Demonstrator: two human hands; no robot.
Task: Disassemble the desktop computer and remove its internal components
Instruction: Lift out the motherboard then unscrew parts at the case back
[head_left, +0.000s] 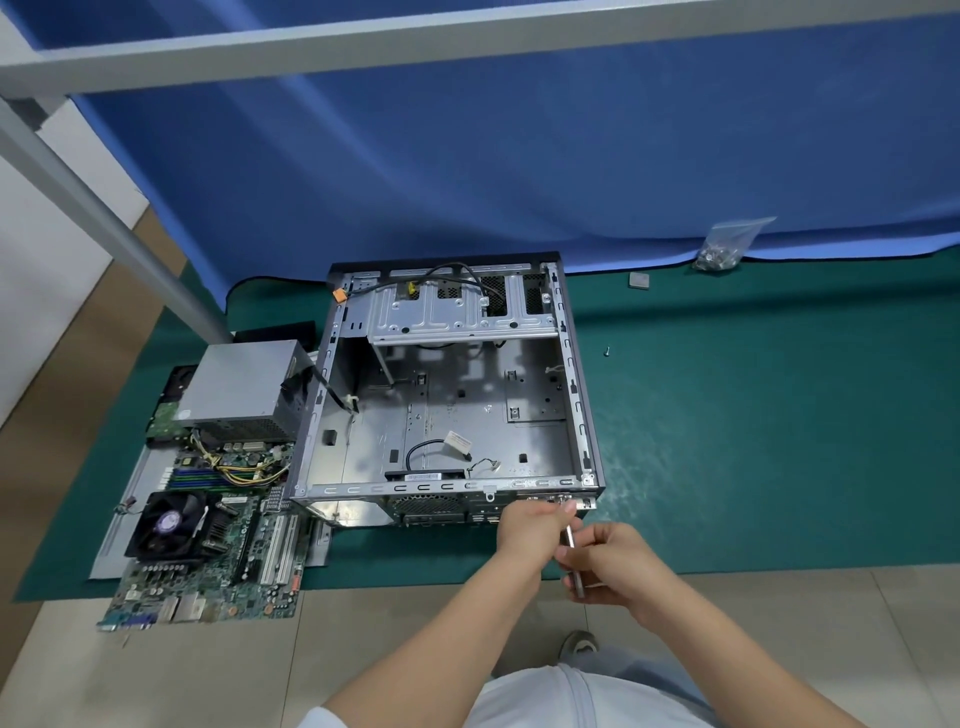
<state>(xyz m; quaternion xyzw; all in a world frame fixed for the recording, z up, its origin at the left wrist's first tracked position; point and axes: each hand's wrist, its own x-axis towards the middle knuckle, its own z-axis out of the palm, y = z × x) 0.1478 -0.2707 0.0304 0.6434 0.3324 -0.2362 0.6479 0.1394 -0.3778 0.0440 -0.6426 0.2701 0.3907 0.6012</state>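
Looking down at the computer case, lying open side up on the green mat. Interior is mostly bare metal: drive cage sitting at the far end, a black cable with a white label looping near the front edge, an orange connector hanging at the far left corner.

Left hand is curling its fingers at the near right corner of the case, pinching the tip end of a screwdriver against the chassis edge. Right hand is gripping the lower part of the same silver shaft, fingers wrapped round it. Can't tell whether the tip is seated in a screw; the left fingers are covering that spot.

Removed parts are sitting left of the case: power supply just beside the case wall, its yellow and black wires trailing over the motherboard, which is lying partly on the mat and partly on the floor tiles. CPU cooler fan is mounted on the board.

Right of the case, well apart: one loose screw, a small grey square chip, and a clear bag of screws resting against the blue cloth.
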